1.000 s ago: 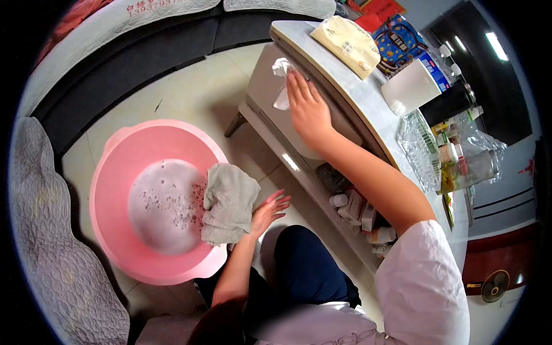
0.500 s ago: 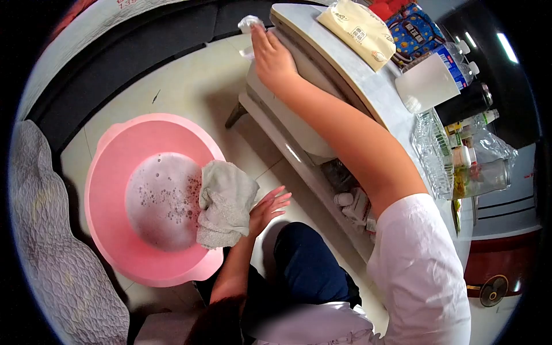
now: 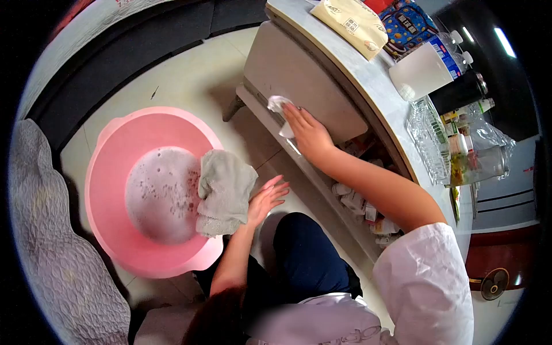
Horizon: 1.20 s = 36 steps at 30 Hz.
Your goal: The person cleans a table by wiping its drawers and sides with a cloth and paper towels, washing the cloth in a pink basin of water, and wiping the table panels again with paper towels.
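Observation:
My right hand (image 3: 309,132) lies flat over a crumpled white tissue (image 3: 279,104), pressing it against the lower front of the cabinet's pale panel (image 3: 293,75). Tissue shows past the fingertips. My left hand (image 3: 267,200) has its fingers spread and holds nothing, beside a grey-green cloth (image 3: 225,192). That cloth hangs over the right rim of a pink basin (image 3: 109,213), which contains foamy water (image 3: 161,195).
On the cabinet top (image 3: 368,86) are a tissue pack (image 3: 351,26), a blue patterned bag (image 3: 407,26), a white container (image 3: 420,72), a clear tray (image 3: 428,138) and bottles. Small bottles and boxes fill the lower shelf. A quilted sofa cover (image 3: 63,247) lines the left.
My right hand first went up to the panel's far corner with the tissue, then came back down lower on the panel. My left hand stayed near the cloth with fingers spread.

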Tool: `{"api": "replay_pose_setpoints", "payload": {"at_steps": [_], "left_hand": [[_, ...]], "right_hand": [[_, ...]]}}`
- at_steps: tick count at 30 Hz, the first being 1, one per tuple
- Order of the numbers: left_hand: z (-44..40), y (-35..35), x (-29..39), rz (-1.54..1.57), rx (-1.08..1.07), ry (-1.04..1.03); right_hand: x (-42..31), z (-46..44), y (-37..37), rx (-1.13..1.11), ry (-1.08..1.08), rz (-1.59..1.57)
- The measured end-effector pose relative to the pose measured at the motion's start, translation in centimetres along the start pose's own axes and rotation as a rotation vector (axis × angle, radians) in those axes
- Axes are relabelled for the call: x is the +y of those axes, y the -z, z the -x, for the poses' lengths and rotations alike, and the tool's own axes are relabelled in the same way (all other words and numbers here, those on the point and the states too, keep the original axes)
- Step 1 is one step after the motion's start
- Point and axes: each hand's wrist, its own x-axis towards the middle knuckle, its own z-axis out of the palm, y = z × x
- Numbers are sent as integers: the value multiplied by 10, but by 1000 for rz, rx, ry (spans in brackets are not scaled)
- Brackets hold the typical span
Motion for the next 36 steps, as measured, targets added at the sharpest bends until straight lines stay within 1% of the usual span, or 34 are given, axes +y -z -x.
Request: {"api": "replay_pose_setpoints", "payload": {"at_steps": [3,6,9,13,15,17,18,21,22,23,25,28,34,36], "left_hand": [[1,1,-1,32,-6,-8],[1,1,-2,30,-12,-7],[2,1,-4,30,0,-5],[0,3,-3,25,3,18],[-1,4,-5,13,15,30],[-4,5,-8,8,17,38],[-4,6,-8,4,16,41],[-3,6,-8,-15,29,47],[-3,5,-8,-10,35,45],[-3,5,-7,-2,41,38],[-4,6,-8,7,61,70],[-6,6,-8,0,69,75],[-8,7,-10,5,88,73],[-9,5,-10,16,99,69]], "right_hand": [[2,22,3,-5,-15,-120],[2,22,-1,47,-27,-152],[2,19,-10,94,-144,-347],[43,49,33,211,-408,-396],[42,71,16,251,-435,-342],[31,82,-5,350,-495,-459],[26,83,-11,413,-518,-433],[7,80,-20,377,-615,-519],[-1,85,-33,348,-561,-592],[-21,91,-58,334,-510,-827],[-49,102,-73,36,-366,-843],[-65,100,-68,177,-327,-925],[-72,90,-63,202,-289,-1002],[-82,94,-59,165,-252,-982]]}}
